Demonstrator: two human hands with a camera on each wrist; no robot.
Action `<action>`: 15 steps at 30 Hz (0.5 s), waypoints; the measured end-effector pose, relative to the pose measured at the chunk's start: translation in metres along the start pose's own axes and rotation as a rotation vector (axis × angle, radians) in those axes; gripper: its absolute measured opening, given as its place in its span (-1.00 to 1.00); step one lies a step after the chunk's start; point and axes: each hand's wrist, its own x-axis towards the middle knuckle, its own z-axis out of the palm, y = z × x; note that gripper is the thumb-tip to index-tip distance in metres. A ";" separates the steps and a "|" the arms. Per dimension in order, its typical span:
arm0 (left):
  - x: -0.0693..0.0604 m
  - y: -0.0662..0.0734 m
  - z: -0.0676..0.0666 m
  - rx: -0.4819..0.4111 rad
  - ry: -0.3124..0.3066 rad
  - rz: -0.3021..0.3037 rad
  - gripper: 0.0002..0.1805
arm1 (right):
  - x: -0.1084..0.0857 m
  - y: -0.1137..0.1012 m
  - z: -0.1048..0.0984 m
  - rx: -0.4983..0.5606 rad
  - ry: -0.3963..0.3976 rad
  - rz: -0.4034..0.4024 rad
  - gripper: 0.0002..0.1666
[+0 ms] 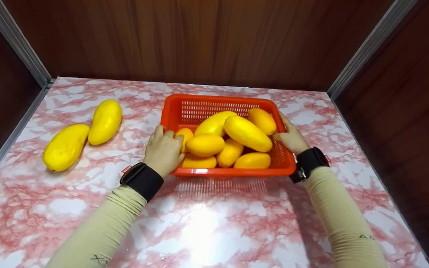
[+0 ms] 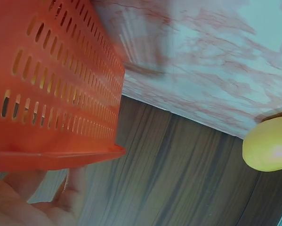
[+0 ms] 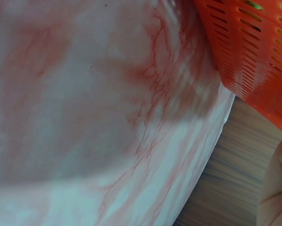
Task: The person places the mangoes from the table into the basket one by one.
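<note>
An orange-red plastic basket (image 1: 233, 172) with slotted walls is in the middle of the head view. Several yellow and orange-yellow mangoes (image 1: 248, 133) lie piled inside it. My left hand (image 1: 163, 149) grips the basket's left rim, its fingers bent over the edge. On the opposite side my right hand (image 1: 292, 137) holds the right rim, with the thumb over the edge and the other fingers partly hidden outside. The left wrist view shows the basket's slotted wall (image 2: 60, 89) above the left fingers (image 2: 74, 188). Part of the right hand (image 3: 277, 188) appears below the basket wall (image 3: 253, 61) in the right wrist view.
Two large yellow mangoes, one nearer (image 1: 65, 147) and one farther (image 1: 105, 122), lie on the table left of the basket. The pink-and-white marbled tabletop (image 1: 214, 230) is bounded by a brown wood-grain panel (image 1: 199, 41) behind and dark panels on both sides.
</note>
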 end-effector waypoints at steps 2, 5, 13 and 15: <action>0.000 0.000 0.000 0.005 0.007 0.003 -0.63 | 0.000 0.000 0.000 -0.002 0.003 -0.003 0.14; 0.001 0.000 0.000 0.003 -0.002 -0.002 -0.67 | 0.000 -0.001 0.001 -0.004 0.013 -0.015 0.14; 0.000 -0.006 0.000 -0.071 0.016 -0.018 -0.56 | 0.000 -0.002 0.001 0.025 0.005 0.015 0.14; 0.000 -0.009 0.000 -0.100 0.046 -0.017 -0.52 | 0.000 -0.002 0.001 0.023 0.002 0.017 0.14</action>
